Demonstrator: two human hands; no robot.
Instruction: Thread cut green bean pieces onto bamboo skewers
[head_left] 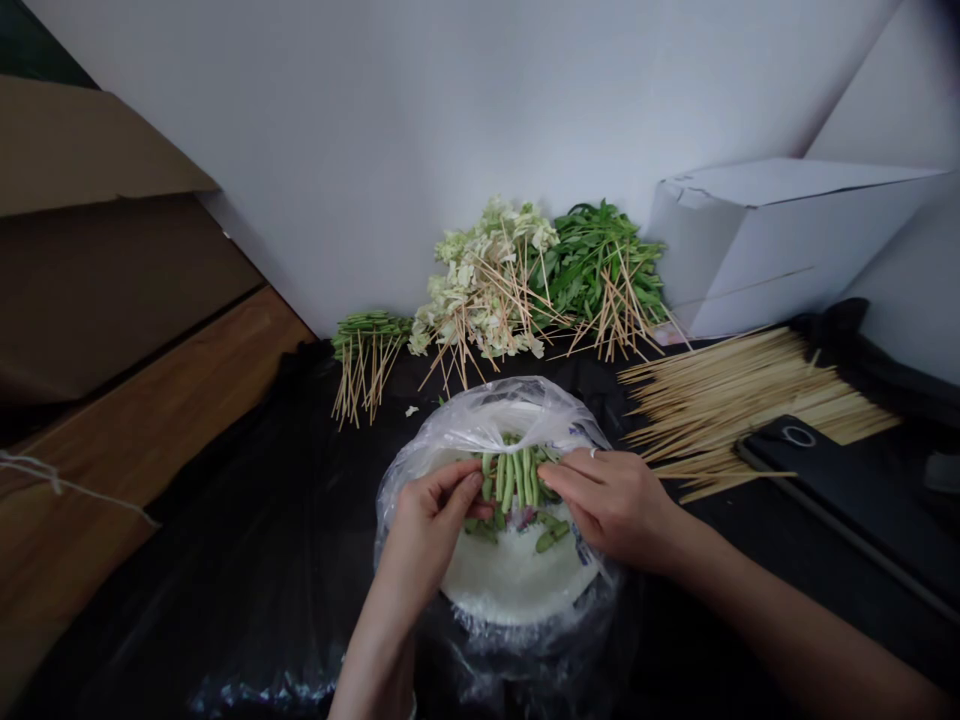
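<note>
A row of cut green beans (517,482) lies side by side between my two hands, above a white bowl (499,590) in a clear plastic bag (555,400). My left hand (427,520) pinches the row's left end between thumb and fingers. At the right end, the fingers of my right hand (626,505) are closed on the beans; their tips are partly hidden. I cannot make out whether a skewer runs through the row. Loose bean pieces (553,535) lie below it in the bowl.
Against the wall stand skewered beans (371,330), pale leafy pieces (480,275) and dark greens (600,260) on sticks. To the right are many loose bamboo skewers (735,390), a phone (847,490) and a white box (817,240). Black plastic sheeting (285,540) covers the surface.
</note>
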